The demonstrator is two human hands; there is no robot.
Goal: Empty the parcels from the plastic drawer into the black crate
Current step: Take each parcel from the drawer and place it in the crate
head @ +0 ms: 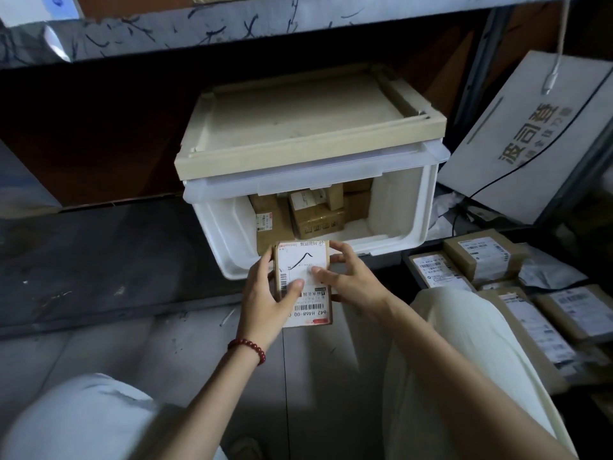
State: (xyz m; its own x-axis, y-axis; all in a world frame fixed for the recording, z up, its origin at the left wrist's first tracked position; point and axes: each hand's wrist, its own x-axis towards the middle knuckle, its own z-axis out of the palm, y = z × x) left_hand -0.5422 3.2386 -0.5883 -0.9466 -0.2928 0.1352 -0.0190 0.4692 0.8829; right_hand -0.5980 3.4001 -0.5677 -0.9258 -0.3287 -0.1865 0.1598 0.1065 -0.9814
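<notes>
Left hand [265,295] and right hand [353,280] both grip a small labelled parcel [300,265]. To the right, the black crate [407,265] holds several parcels. Just beyond the hands, the open white plastic drawer [398,207] holds more boxes [315,215].

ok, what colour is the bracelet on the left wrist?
Dark red: the bracelet is a string of round beads. It shows in the head view.

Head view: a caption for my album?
Left hand and right hand hold a labelled parcel before the plastic drawer, more parcels inside.
</notes>
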